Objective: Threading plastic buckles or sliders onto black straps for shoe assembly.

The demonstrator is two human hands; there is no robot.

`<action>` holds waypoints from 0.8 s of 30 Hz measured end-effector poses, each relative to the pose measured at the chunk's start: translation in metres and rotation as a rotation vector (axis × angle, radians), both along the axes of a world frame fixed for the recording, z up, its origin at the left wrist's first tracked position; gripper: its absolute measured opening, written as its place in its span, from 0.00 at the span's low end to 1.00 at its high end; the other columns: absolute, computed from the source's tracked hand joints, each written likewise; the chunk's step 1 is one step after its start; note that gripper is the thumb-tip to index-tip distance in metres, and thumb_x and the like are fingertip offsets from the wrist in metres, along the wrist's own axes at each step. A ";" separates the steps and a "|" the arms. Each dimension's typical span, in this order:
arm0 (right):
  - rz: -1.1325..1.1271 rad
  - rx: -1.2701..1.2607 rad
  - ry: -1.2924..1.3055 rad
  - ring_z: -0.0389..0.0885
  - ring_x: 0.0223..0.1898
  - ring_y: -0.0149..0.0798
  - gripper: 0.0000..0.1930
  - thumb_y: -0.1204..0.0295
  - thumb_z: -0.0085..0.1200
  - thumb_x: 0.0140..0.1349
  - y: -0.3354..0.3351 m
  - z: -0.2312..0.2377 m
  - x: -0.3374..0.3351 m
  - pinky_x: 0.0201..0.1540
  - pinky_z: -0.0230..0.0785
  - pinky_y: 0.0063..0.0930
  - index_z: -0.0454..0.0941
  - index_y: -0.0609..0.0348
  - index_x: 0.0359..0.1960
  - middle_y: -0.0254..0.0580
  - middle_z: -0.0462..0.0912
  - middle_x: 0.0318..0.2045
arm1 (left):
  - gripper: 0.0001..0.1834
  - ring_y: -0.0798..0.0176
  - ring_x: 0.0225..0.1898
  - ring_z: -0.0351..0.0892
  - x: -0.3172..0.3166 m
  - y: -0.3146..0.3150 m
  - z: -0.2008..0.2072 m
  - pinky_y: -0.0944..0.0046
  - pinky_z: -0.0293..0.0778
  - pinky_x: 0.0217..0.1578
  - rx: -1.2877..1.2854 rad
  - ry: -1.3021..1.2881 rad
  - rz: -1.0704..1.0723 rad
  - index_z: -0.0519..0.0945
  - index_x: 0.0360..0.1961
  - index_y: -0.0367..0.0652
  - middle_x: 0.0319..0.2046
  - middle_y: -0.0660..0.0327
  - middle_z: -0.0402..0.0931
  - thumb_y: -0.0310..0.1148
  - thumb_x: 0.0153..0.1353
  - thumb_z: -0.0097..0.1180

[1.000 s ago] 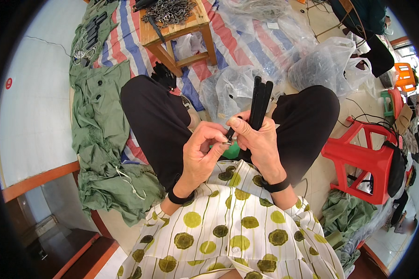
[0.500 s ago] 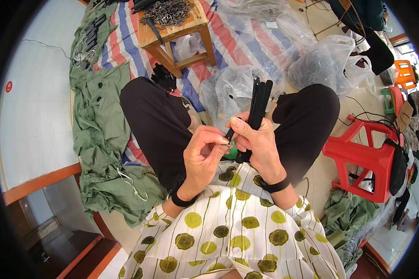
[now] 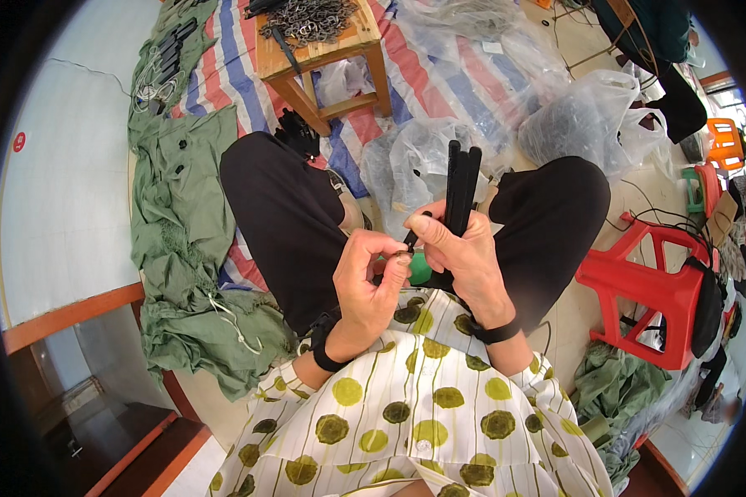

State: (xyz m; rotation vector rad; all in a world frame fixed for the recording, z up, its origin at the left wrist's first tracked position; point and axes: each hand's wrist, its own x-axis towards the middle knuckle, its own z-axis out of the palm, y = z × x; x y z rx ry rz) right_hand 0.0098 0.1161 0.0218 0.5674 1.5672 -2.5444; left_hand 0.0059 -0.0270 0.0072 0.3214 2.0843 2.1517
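Note:
Between my knees, my right hand (image 3: 464, 257) is closed round several narrow black strips (image 3: 462, 186), which stand upright out of its grip with rounded ends at the top. One shorter black strip end (image 3: 414, 232) slants out between its thumb and fingers toward the other hand. My left hand (image 3: 366, 277) pinches a small dark metal piece (image 3: 403, 254) at the lower end of that strip, thumb against forefinger. How the metal piece joins the strip is too small to tell. Something green (image 3: 420, 267) shows behind the hands, mostly covered.
Ahead stands a wooden stool (image 3: 340, 51) with a pile of metal hooks or rings (image 3: 307, 21). Clear plastic bags (image 3: 584, 120) lie on a striped sheet (image 3: 406, 62). Green cloth (image 3: 178, 224) spreads at left, a red plastic stool (image 3: 638, 286) lies right, and another person sits far right.
My left hand's fingertips have shifted slightly on the small metal piece. The upright strips sit closer together in my right hand. The whole view has moved a little.

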 end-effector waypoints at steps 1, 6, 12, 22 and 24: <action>0.005 0.000 0.001 0.63 0.14 0.19 0.09 0.69 0.60 0.56 0.002 0.000 -0.001 0.15 0.52 0.14 0.79 0.63 0.31 0.28 0.73 0.17 | 0.05 0.73 0.25 0.73 0.000 0.000 -0.001 0.75 0.73 0.22 0.015 -0.006 0.012 0.71 0.34 0.35 0.33 0.61 0.67 0.21 0.58 0.54; 0.226 0.098 0.066 0.62 0.15 0.17 0.09 0.70 0.60 0.55 0.017 0.001 -0.003 0.17 0.50 0.14 0.79 0.61 0.35 0.23 0.70 0.16 | 0.05 0.73 0.25 0.72 0.000 0.000 -0.002 0.74 0.73 0.23 0.021 0.004 -0.006 0.71 0.34 0.35 0.33 0.61 0.67 0.23 0.59 0.54; 0.262 0.151 0.099 0.60 0.16 0.16 0.08 0.74 0.59 0.54 0.016 0.003 -0.004 0.17 0.48 0.14 0.78 0.62 0.35 0.22 0.68 0.16 | 0.06 0.74 0.24 0.72 -0.003 -0.001 0.000 0.75 0.72 0.23 0.179 -0.149 -0.076 0.69 0.37 0.38 0.30 0.64 0.69 0.22 0.60 0.52; 0.093 -0.034 -0.016 0.61 0.12 0.18 0.08 0.74 0.58 0.55 0.009 -0.003 -0.003 0.14 0.49 0.15 0.77 0.64 0.34 0.26 0.70 0.16 | 0.05 0.74 0.24 0.74 -0.004 -0.002 -0.002 0.75 0.72 0.24 0.072 -0.077 -0.108 0.69 0.36 0.37 0.28 0.64 0.69 0.21 0.60 0.51; 0.053 -0.080 -0.015 0.61 0.12 0.18 0.09 0.73 0.59 0.55 0.008 -0.002 -0.003 0.14 0.49 0.15 0.77 0.65 0.34 0.29 0.73 0.17 | 0.05 0.74 0.23 0.73 -0.003 -0.001 -0.002 0.75 0.72 0.24 0.057 -0.059 -0.085 0.69 0.36 0.37 0.27 0.64 0.69 0.22 0.60 0.52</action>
